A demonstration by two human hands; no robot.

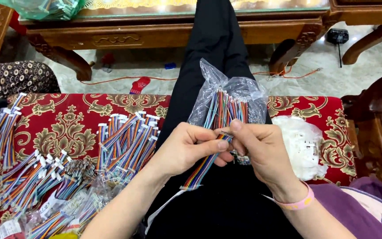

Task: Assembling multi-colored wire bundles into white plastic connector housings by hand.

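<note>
My left hand [186, 148] grips a flat rainbow-coloured ribbon cable [202, 170] that slants down over my black-trousered lap. My right hand [261, 150] pinches the upper end of that same cable between thumb and forefinger, right at the left thumb. Just behind both hands stands a clear plastic bag [233, 95] holding several more multicoloured cables upright. A pink band circles my right wrist.
Bundles of finished rainbow cables with white connectors [127, 141] lie on the red and gold cushion [63, 124] to the left, with more bundles [27, 177] nearer. A clear bag of white connectors [301, 144] rests at the right. A carved wooden table [169, 31] stands ahead.
</note>
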